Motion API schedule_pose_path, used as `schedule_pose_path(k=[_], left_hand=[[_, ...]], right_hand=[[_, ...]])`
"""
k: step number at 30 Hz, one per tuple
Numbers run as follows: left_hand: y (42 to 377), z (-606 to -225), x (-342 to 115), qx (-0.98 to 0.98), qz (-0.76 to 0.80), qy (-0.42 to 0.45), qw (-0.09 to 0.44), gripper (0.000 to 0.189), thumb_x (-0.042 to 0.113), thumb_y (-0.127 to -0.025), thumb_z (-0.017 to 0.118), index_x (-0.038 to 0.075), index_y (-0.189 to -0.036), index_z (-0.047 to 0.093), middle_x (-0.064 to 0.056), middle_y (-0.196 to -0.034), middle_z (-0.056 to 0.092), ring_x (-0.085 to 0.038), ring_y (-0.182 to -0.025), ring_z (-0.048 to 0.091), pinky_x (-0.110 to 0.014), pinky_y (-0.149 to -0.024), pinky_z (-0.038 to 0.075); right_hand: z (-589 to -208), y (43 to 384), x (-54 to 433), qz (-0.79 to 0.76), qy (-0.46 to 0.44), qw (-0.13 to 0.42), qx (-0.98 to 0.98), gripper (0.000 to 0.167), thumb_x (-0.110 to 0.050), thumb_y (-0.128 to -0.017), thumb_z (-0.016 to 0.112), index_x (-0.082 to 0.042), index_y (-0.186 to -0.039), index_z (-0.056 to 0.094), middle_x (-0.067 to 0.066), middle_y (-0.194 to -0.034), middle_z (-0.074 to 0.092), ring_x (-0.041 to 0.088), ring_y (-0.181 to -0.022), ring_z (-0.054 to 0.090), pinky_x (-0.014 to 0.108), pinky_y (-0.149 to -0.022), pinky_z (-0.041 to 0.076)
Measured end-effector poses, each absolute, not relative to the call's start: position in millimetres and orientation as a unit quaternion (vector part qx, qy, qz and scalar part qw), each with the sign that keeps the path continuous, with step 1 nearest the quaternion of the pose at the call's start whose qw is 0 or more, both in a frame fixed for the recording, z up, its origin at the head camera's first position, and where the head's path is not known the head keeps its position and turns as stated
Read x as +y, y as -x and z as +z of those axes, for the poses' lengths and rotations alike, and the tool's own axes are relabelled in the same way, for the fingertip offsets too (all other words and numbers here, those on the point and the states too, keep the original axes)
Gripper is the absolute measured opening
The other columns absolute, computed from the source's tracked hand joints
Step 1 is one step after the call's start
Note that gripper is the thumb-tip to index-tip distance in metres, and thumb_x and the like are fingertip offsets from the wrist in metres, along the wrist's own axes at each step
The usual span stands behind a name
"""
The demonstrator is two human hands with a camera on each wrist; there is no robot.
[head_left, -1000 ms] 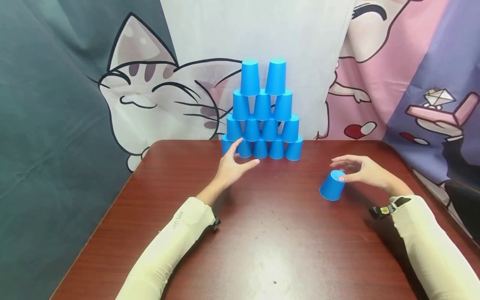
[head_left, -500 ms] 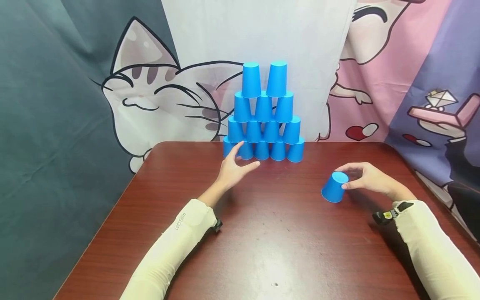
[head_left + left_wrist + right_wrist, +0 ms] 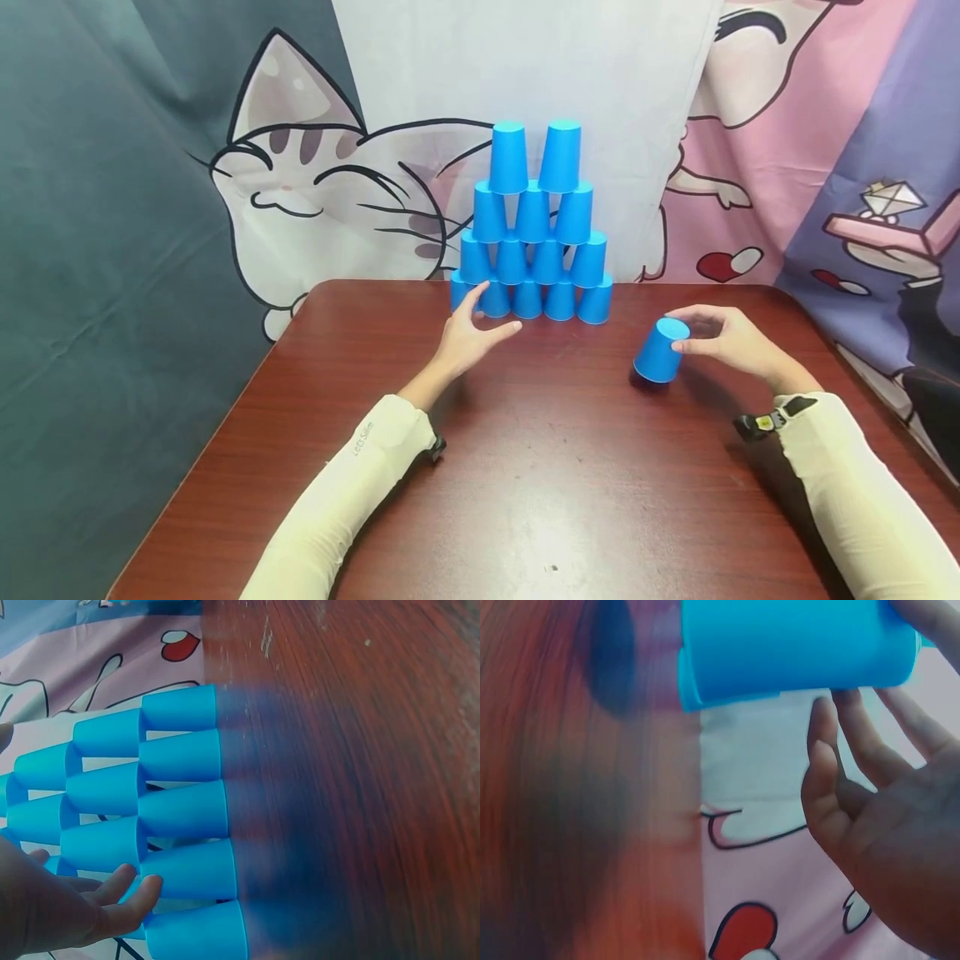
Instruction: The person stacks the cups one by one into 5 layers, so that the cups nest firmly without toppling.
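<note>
A pyramid of upside-down blue cups (image 3: pixel 532 215) stands at the back of the table, in rows that narrow to two cups on top. Before its lower left side my left hand (image 3: pixel 467 340) hovers with fingers and thumb spread, holding nothing; the left wrist view shows that hand (image 3: pixel 67 907) close to the stacked cups (image 3: pixel 184 806). To the right of the pyramid, my right hand (image 3: pixel 731 342) pinches a single blue cup (image 3: pixel 658 354) near its base, mouth down and slightly tilted. A shadow lies beneath this cup, which is off the table. The right wrist view shows the held cup (image 3: pixel 795 645) large and close.
The brown wooden table (image 3: pixel 480 467) reaches from me to the backdrop. A printed cloth with a cartoon cat (image 3: pixel 300 192) hangs directly behind the pyramid. The table's right edge runs near my right forearm.
My right hand has closed its fingers on the lone cup and raised it off the table, slightly toward the pyramid. The left hand holds nearly the same place.
</note>
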State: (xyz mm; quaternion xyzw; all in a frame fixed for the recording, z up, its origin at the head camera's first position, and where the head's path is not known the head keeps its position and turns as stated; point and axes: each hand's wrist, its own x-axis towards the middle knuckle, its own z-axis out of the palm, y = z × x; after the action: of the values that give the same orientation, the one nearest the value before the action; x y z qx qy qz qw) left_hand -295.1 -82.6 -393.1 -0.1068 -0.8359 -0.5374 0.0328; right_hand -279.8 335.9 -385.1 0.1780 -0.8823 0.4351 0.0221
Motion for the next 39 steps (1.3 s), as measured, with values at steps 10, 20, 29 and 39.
schedule_pose_path(k=[10, 20, 29, 39], left_hand=[[296.2, -395.8, -83.4, -0.840, -0.534, 0.096, 0.023, 0.089, 0.054, -0.081, 0.075, 0.027, -0.154, 0.031, -0.014, -0.157, 0.034, -0.039, -0.136, 0.043, -0.059, -0.095, 0.047], [296.0, -398.7, -81.0, -0.840, -0.534, 0.096, 0.026, 0.090, 0.051, -0.081, 0.076, 0.023, -0.154, 0.033, -0.013, -0.154, 0.039, -0.039, -0.134, 0.045, -0.058, -0.094, 0.049], [294.8, -400.9, -82.3, -0.841, -0.533, 0.090, 0.021, 0.088, 0.052, -0.081, 0.076, 0.027, -0.153, 0.033, -0.011, -0.154, 0.039, -0.036, -0.135, 0.045, -0.057, -0.096, 0.048], [295.4, -399.2, -81.5, -0.839, -0.537, 0.091, 0.012, 0.087, 0.052, -0.081, 0.077, 0.025, -0.153, 0.034, -0.010, -0.154, 0.039, -0.036, -0.135, 0.044, -0.056, -0.095, 0.048]], right_hand=[[-366.5, 279.0, 301.4, 0.443, -0.088, 0.071, -0.889, 0.048, -0.034, -0.089, 0.075, -0.012, -0.130, 0.064, -0.016, -0.107, 0.066, 0.003, -0.096, 0.062, 0.017, -0.077, 0.049], [-338.4, 279.0, 264.5, 0.522, -0.043, 0.147, -0.839, 0.052, -0.034, -0.086, 0.079, -0.011, -0.130, 0.064, -0.014, -0.105, 0.067, 0.005, -0.097, 0.063, 0.019, -0.078, 0.049], [-312.8, 280.7, 234.9, 0.542, -0.036, 0.171, -0.822, 0.052, -0.036, -0.086, 0.078, -0.012, -0.130, 0.064, -0.001, -0.114, 0.067, 0.012, -0.098, 0.062, 0.023, -0.082, 0.048], [-287.4, 285.7, 210.4, 0.596, -0.041, 0.175, -0.782, 0.056, -0.034, -0.084, 0.080, -0.012, -0.133, 0.062, 0.009, -0.121, 0.062, 0.015, -0.099, 0.065, 0.023, -0.071, 0.056]])
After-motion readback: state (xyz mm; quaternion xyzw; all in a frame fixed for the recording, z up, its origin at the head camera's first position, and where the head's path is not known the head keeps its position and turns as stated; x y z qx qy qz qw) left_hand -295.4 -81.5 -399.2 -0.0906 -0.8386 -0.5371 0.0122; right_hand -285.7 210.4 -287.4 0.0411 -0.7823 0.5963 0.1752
